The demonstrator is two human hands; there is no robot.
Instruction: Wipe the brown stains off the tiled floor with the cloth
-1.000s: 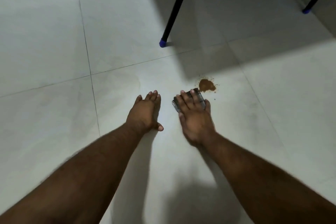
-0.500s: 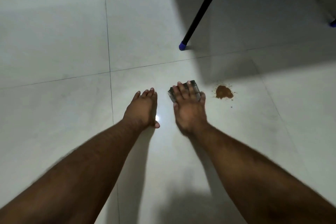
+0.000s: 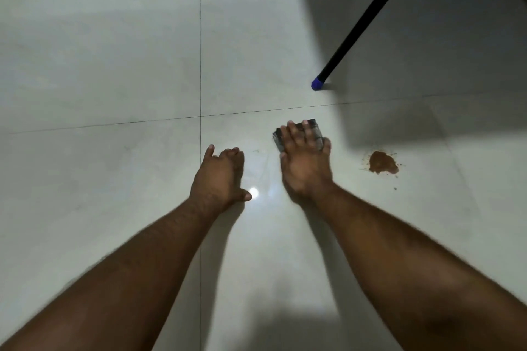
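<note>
The left hand rests palm-down on the tiled floor, fingers straight and close together, holding nothing. Just to its right, a small bright reflection shows on the tile. The right hand lies flat on a dark folded cloth, fingers straight and slightly spread, pressing it to the floor. Right of the cloth, apart from it, sits a brown stain ringed by small specks, just outside a dark shadow. Beyond, a black leg with a blue cap stands on the floor; two more blue-capped legs show at the top edge.
</note>
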